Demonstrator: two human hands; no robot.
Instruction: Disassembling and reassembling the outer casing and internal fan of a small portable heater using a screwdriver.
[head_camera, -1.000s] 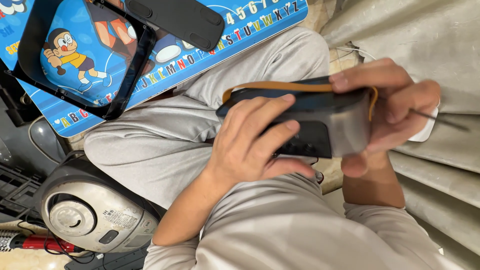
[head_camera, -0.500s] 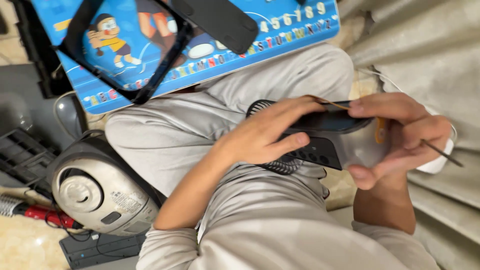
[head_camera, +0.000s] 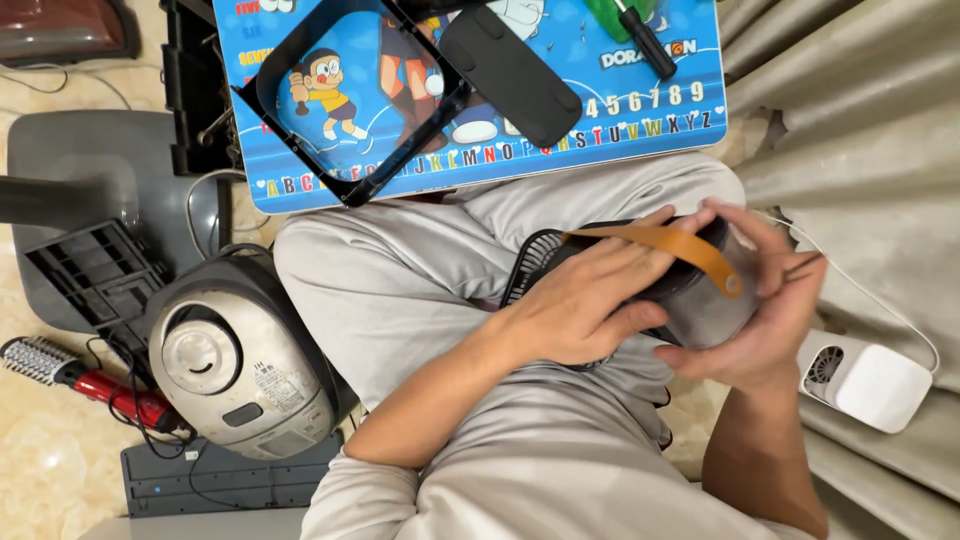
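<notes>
**Two hands on a small fan in the lap**

Both hands close on a small handheld fan (head_camera: 690, 290) with a dark body, a silver-grey end and a round black grille, held over the lap of a seated person in light grey trousers (head_camera: 400, 280). The left hand (head_camera: 590, 300) lies over the top of the fan, fingers stretched along its dark body, its grip pressed onto it. The right hand (head_camera: 760, 310) cups the silver end from below and from the far side, fingers curled round it, so its grip is wrapped on the fan too. A tan leather strap (head_camera: 670, 245) runs across the top of the fan, passing between the fingers of the two hands.

Beyond the knees sits a blue cartoon-printed lap desk (head_camera: 620, 110). On it lie a black rounded frame (head_camera: 350, 100), a flat black oblong piece (head_camera: 510, 75) and, near its far right corner, a screwdriver (head_camera: 640, 35). On the floor to the left stand a grey rice cooker (head_camera: 235, 370) and a red hairbrush (head_camera: 80, 380). To the right, on grey cloth, lies a small white device with a vent (head_camera: 865, 385).
</notes>
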